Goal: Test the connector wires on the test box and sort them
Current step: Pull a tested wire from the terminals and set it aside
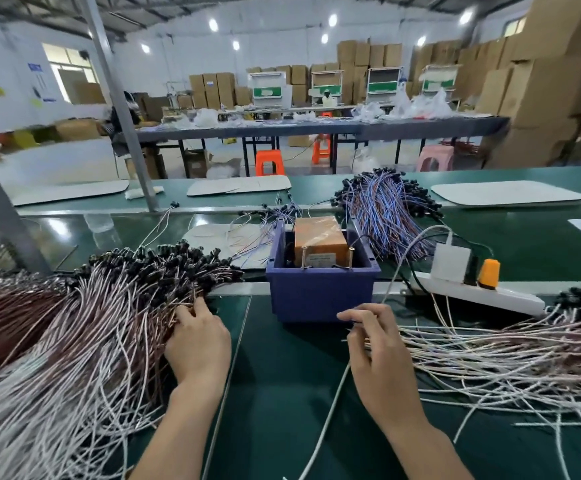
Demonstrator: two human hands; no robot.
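Gripping the wire pile (109, 323) with our left hand (195, 337), we are pinching one light, floppy wire (350, 328) in our right hand (375, 344), probably best held near its stiffer end.

— What lies on the green workbench (282, 393)?
— At left, a thick heap of connector wires (91, 323), white and brown, black plugs at the far ends. At right, a looser spread of connector wires (489, 348).
— And between the two?
— A blue bin (316, 296), standing upright. Just right of it lies a white power strip (483, 296); a bundle of blue and purple wires (386, 216) rests farther back.
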